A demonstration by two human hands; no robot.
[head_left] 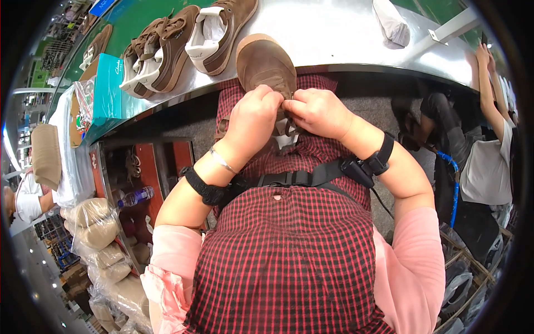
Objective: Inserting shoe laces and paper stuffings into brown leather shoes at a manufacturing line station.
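Note:
A brown shoe (266, 62) rests on my lap against the bench edge, its rounded toe pointing away from me. My left hand (253, 117) and my right hand (322, 113) meet over its lacing, thumbs and fingers pinched close together. Both grip the brown shoelace, though my fingers cover most of it. Below them, part of the shoe's opening shows something pale. Just beyond my left hand, a brown shoe with a white heel and pale stuffing (211, 42) stands on the bench.
More brown laced shoes (161, 53) stand left on the metal bench (322, 33). A teal box (108, 89) sits at its left end. A white wrapped item (391, 23) lies at the far right. Bagged beige pieces (100, 228) hang low left. Another person (489, 161) is at right.

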